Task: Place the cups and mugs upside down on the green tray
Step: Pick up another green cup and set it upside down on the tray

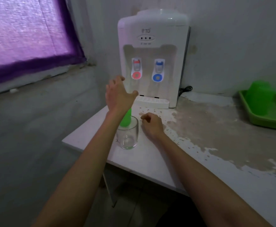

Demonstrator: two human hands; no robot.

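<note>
One green cup (259,97) sits inverted on the green tray (268,123), far right; a clear glass (127,135) and second green cup (126,119) wait on the counter (150,154) beneath a spread, empty left hand (117,94) and loosely curled, empty right hand (152,125).

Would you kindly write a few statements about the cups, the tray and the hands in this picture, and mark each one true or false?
1. A green cup already stands upside down on the green tray. True.
2. The clear glass lies on its side. False: it stands upright, mouth up, on the table.
3. The left hand grips the glass. False: it hovers open above the small green cup behind the glass.
4. The right hand holds nothing. True.
5. The water dispenser has two blue taps. False: one is red, one blue.
</note>
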